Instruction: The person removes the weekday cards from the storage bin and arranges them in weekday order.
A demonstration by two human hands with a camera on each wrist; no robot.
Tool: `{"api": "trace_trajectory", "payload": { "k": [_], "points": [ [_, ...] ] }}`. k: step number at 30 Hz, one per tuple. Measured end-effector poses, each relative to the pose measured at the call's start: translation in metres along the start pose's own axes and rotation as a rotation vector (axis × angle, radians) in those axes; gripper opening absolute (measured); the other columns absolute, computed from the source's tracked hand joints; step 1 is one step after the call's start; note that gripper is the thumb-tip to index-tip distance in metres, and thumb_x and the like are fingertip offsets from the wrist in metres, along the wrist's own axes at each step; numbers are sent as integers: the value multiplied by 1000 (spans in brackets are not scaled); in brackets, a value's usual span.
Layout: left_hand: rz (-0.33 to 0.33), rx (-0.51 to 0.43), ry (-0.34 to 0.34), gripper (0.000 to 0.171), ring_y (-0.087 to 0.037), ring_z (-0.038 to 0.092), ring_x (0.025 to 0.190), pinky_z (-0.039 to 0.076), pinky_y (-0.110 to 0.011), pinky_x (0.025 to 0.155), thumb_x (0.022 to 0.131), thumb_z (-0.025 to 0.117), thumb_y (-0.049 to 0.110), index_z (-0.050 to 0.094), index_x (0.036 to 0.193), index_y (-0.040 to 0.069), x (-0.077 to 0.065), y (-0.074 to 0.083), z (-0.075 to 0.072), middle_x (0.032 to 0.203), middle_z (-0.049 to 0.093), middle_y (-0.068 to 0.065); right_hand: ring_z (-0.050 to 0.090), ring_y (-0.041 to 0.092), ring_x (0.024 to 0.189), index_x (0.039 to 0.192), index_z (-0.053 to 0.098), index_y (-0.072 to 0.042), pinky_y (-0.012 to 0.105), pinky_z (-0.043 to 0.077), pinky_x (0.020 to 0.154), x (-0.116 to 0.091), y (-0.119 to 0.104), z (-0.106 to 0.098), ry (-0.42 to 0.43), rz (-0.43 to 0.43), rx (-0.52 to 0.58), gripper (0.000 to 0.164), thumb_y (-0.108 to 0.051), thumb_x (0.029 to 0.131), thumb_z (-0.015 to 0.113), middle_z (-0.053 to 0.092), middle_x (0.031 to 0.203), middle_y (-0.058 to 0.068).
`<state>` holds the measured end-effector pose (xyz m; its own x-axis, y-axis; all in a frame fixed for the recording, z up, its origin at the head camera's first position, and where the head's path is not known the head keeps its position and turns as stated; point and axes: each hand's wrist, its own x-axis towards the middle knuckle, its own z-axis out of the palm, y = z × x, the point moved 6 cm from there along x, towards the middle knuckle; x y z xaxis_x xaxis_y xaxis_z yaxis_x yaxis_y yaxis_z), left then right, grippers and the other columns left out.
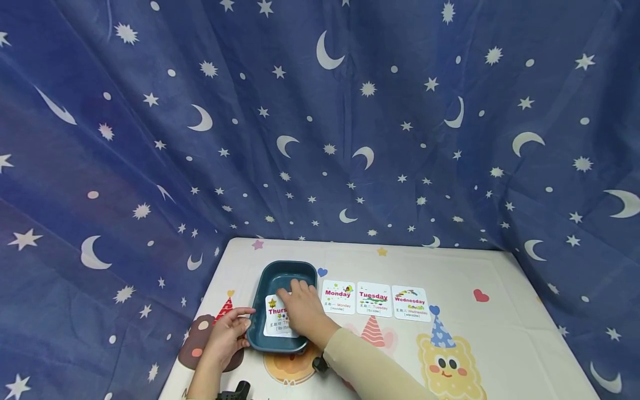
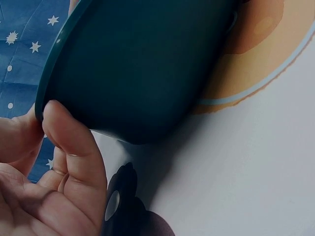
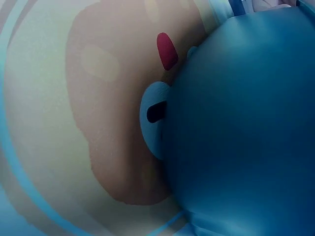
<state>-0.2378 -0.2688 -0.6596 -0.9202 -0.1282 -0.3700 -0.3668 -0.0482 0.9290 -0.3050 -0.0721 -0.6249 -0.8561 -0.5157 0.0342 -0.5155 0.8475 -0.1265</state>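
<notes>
A dark teal tray [image 1: 254, 328] stands at the left of the table, tilted a little in the left wrist view. My left hand [image 1: 227, 337] pinches its left rim, with the thumb against the outer wall in the left wrist view. Inside the tray, my right hand [image 1: 302, 311] reaches over a white card reading Thursday [image 1: 274, 312] and grips it near its top edge; the hand covers the card's right part. Another white card edge [image 1: 280, 334] shows beneath. The right wrist view shows only the tray's wall [image 3: 246, 128], not the fingers.
Right of the tray, the Monday [image 1: 338, 297], Tuesday [image 1: 374, 300] and Wednesday [image 1: 411, 304] cards lie in a row, face up. The white tablecloth [image 1: 525, 328] has printed cartoon figures. A blue curtain [image 1: 350, 139] with moons and stars hangs behind and at the sides.
</notes>
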Motion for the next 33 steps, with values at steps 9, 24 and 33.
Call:
{"api": "trace_trajectory", "payload": {
  "k": [9, 24, 33],
  "points": [
    [7, 4, -1, 30, -16, 56, 66, 55, -29, 59, 106, 57, -2, 65, 135, 0, 0, -1, 0, 90, 62, -6, 45, 15, 101, 147, 64, -31, 28, 38, 82, -2, 2, -6, 13, 37, 109, 69, -20, 84, 90, 61, 119, -3],
    [-4, 15, 2, 32, -17, 57, 67, 55, -29, 58, 106, 58, -2, 63, 137, -2, -1, 2, 0, 90, 63, -6, 54, 11, 101, 133, 74, -31, 29, 52, 94, -1, 10, -11, 81, 9, 243, 50, -8, 89, 81, 69, 116, -5],
    [-20, 15, 11, 33, -17, 57, 67, 55, -29, 59, 106, 55, -4, 64, 137, -1, -1, 2, 1, 93, 66, -9, 63, 12, 105, 126, 78, -29, 33, 58, 104, -3, 16, -21, 43, 3, 421, 40, -4, 97, 71, 73, 112, -6]
  ]
}}
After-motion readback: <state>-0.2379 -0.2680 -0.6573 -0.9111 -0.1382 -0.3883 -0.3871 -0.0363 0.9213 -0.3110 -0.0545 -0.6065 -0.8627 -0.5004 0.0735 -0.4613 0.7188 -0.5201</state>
